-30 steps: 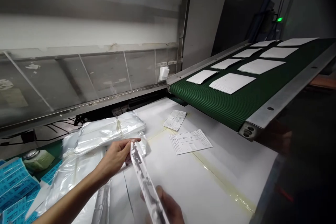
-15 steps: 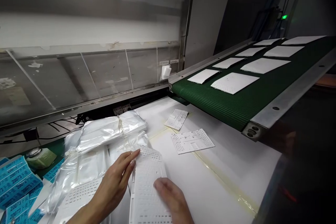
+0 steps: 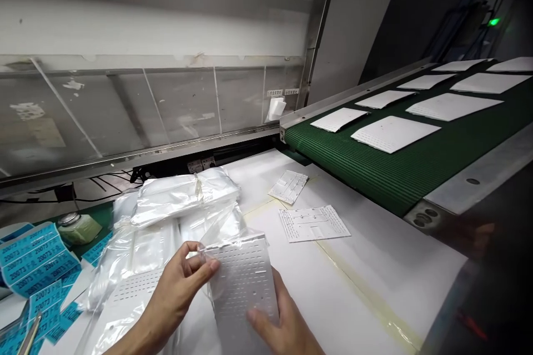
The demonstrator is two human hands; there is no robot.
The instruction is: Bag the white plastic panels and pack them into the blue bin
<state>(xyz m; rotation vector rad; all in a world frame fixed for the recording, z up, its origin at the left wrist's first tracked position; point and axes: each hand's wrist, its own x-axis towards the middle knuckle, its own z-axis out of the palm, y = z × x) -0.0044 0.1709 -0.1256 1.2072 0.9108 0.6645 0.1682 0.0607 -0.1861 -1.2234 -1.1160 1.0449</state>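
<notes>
My right hand (image 3: pixel 287 316) grips a white slotted panel (image 3: pixel 239 283) from its right side, thumb on the face and fingers behind. The panel is tilted up above the table. At its top left corner my left hand (image 3: pixel 185 274) is closed, thumb and forefinger pinching the edge of a clear plastic bag (image 3: pixel 210 245). How much of the panel lies inside the bag, I cannot tell. Another slotted panel (image 3: pixel 139 283) lies below my left wrist, partly covered by clear film. Behind my hands is a stack of clear plastic bags (image 3: pixel 166 199).
Two white panels, a small one (image 3: pixel 289 186) and a larger one (image 3: pixel 314 223), lie on the white table (image 3: pixel 358 266). Several more ride on the green conveyor belt (image 3: pixel 350 161) at right. Blue label sheets (image 3: pixel 37 258), a glass jar (image 3: pixel 79 227) and tweezers (image 3: pixel 31 333) are at left.
The panel has been tilted up to face me. My left hand has gone from lying along its top left edge to pinching the bag. The view has swung left.
</notes>
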